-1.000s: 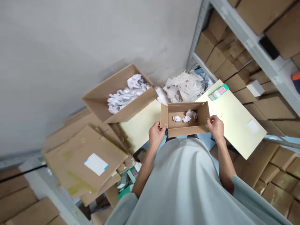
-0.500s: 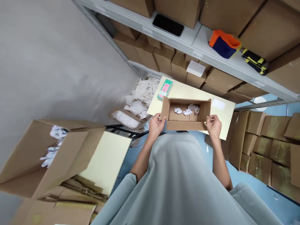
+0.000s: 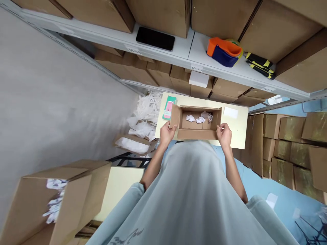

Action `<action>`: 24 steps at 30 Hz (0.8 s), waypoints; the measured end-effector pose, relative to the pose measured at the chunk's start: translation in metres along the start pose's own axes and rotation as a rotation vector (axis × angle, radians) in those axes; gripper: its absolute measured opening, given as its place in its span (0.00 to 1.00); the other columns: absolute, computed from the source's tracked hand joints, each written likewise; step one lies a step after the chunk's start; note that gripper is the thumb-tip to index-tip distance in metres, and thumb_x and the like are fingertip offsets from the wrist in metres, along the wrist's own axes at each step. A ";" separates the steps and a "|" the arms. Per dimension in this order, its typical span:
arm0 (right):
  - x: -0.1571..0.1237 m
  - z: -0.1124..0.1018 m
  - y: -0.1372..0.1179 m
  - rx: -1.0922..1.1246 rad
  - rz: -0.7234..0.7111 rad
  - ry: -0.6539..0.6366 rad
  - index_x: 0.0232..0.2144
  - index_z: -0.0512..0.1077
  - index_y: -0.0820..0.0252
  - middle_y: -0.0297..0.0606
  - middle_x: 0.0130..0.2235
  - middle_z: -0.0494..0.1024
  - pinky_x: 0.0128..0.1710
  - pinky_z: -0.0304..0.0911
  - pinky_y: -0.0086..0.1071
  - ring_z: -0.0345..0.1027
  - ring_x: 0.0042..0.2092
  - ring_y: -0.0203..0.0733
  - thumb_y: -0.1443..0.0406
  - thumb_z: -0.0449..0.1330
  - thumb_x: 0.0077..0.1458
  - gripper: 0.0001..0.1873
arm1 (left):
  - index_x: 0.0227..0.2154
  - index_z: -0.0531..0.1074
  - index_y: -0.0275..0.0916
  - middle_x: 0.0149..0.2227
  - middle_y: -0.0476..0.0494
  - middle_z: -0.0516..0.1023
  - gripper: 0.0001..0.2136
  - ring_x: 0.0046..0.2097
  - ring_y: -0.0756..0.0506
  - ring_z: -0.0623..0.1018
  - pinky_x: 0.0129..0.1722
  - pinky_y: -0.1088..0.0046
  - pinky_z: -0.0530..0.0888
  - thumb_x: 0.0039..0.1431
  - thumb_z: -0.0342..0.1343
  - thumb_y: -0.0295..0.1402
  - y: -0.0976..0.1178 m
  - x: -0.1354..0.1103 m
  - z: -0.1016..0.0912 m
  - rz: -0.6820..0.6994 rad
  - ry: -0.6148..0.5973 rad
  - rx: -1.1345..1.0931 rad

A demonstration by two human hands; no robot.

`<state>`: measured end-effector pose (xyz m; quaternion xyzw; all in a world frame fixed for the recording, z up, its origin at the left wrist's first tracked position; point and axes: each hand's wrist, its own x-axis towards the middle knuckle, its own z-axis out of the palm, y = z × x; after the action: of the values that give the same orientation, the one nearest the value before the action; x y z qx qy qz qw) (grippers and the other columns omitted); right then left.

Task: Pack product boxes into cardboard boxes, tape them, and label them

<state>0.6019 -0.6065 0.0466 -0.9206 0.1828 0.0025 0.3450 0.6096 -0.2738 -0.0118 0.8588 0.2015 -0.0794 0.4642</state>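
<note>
I hold a small open cardboard box (image 3: 195, 134) in front of my body, over a pale yellow table (image 3: 240, 132). My left hand (image 3: 167, 133) grips the box's left end flap, fingers closed on it. On the right end, my right hand (image 3: 224, 134) is closed round the box's corner. Inside the box lie a few crumpled white paper scraps (image 3: 199, 119). A green and pink packet (image 3: 169, 107) lies on the table just left of the box.
A metal shelf (image 3: 184, 51) ahead carries cardboard boxes, a black phone (image 3: 155, 38), an orange and blue tape dispenser (image 3: 224, 51) and yellow-black tools (image 3: 260, 64). White paper waste (image 3: 143, 119) is heaped by the wall. A large carton (image 3: 84, 200) with paper stands lower left. Stacked boxes (image 3: 288, 149) fill the right.
My view has swung right, from the wall and large carton toward the shelf. Both hands have kept hold of the small box, which has come over the yellow table.
</note>
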 end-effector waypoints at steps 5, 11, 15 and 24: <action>-0.006 -0.007 -0.016 -0.055 0.137 0.117 0.42 0.72 0.53 0.42 0.39 0.83 0.44 0.67 0.41 0.76 0.36 0.49 0.39 0.61 0.63 0.26 | 0.58 0.78 0.41 0.59 0.33 0.86 0.24 0.60 0.37 0.85 0.62 0.59 0.81 0.73 0.56 0.54 -0.012 0.029 -0.017 0.079 -0.004 -0.202; -0.032 -0.023 -0.051 -0.068 0.177 0.309 0.44 0.74 0.55 0.42 0.38 0.83 0.42 0.67 0.40 0.75 0.34 0.48 0.32 0.56 0.65 0.34 | 0.68 0.67 0.27 0.73 0.08 0.67 0.45 0.77 0.19 0.68 0.77 0.44 0.66 0.58 0.73 0.54 -0.015 0.098 -0.017 -0.103 0.033 0.153; -0.051 -0.026 -0.073 -0.054 0.192 0.315 0.43 0.76 0.55 0.42 0.37 0.84 0.41 0.68 0.39 0.75 0.34 0.48 0.32 0.56 0.66 0.34 | 0.67 0.65 0.24 0.71 0.01 0.65 0.48 0.75 0.14 0.69 0.73 0.39 0.69 0.51 0.77 0.50 -0.008 0.122 0.004 -0.210 -0.043 0.188; -0.066 -0.032 -0.072 0.005 0.239 0.257 0.43 0.79 0.55 0.43 0.39 0.86 0.41 0.70 0.39 0.77 0.35 0.47 0.38 0.57 0.67 0.29 | 0.50 0.77 0.38 0.49 0.34 0.88 0.20 0.52 0.37 0.88 0.53 0.57 0.87 0.56 0.68 0.38 -0.008 0.123 -0.040 -0.215 -0.114 -0.010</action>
<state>0.5604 -0.5549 0.1254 -0.8843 0.3333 -0.0746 0.3183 0.7160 -0.2027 -0.0354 0.8241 0.2662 -0.1765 0.4678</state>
